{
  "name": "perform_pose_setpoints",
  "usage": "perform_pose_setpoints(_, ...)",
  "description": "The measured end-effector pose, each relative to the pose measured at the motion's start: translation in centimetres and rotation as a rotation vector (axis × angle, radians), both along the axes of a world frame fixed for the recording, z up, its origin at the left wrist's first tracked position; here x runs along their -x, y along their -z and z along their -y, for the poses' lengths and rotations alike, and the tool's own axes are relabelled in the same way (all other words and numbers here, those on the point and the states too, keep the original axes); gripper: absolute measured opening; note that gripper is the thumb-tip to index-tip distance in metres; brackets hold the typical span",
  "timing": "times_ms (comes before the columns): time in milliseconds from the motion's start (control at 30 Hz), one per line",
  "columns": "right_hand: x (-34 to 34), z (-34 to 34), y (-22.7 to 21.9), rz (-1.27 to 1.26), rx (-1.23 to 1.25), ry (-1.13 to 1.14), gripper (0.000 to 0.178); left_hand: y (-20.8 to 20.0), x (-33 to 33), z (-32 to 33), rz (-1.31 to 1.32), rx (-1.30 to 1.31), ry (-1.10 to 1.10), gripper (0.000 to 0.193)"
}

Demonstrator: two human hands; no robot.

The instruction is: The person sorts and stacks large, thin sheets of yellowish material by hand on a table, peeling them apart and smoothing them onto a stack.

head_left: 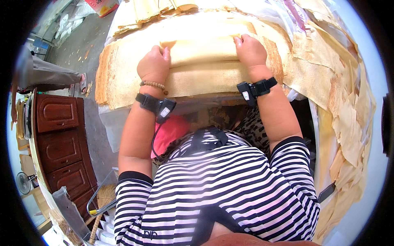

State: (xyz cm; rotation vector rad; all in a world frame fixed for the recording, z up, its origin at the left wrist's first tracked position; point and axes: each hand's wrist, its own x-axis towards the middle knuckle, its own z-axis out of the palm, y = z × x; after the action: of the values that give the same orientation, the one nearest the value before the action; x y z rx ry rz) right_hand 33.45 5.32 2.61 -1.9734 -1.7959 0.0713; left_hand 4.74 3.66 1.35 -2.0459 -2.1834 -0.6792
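Observation:
In front of me lies a thick stack of thin, pale yellow sheets [123,78] with rough brown edges; their material I cannot make out. Across its top runs a folded or rolled pale sheet [201,51]. My left hand [154,64] is closed on the left end of this fold, thumb on top. At the right end, my right hand [251,50] pinches the same fold between thumb and fingers. Both hands rest close to the stack, with the fold stretched between them. The fingertips underneath are partly hidden.
More wrinkled sheets [320,61] hang over the right side, and others [152,12] lie folded at the far left. A dark red wooden cabinet [61,143] stands left, near a straw broom [106,194]. Another person's leg [53,71] shows at far left.

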Motion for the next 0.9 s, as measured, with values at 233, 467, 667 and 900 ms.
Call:
perform_pose_setpoints(233,2.5,0.7,-1.9,0.181,-0.171,-0.042,0.041,0.6,0.5,-0.5,-0.105,-0.002,-0.006,0.029)
perform_pose_setpoints(467,5.0,2.4,1.3,0.333,-0.094,-0.436,0.053,-1.6,0.1,-1.0,-0.322,-0.200,0.066,0.026)
perform_pose_setpoints(667,4.9,2.7,1.3,0.307,-0.010,-0.477,0.055,-1.7,-0.2,-4.2,-0.149,0.069,0.510,0.031)
perform_pose_setpoints(900,0.0,5.9,-1.2,-0.212,-0.238,-0.462,0.046,-4.1,0.6,-6.7,0.128,0.200,0.638,0.026)
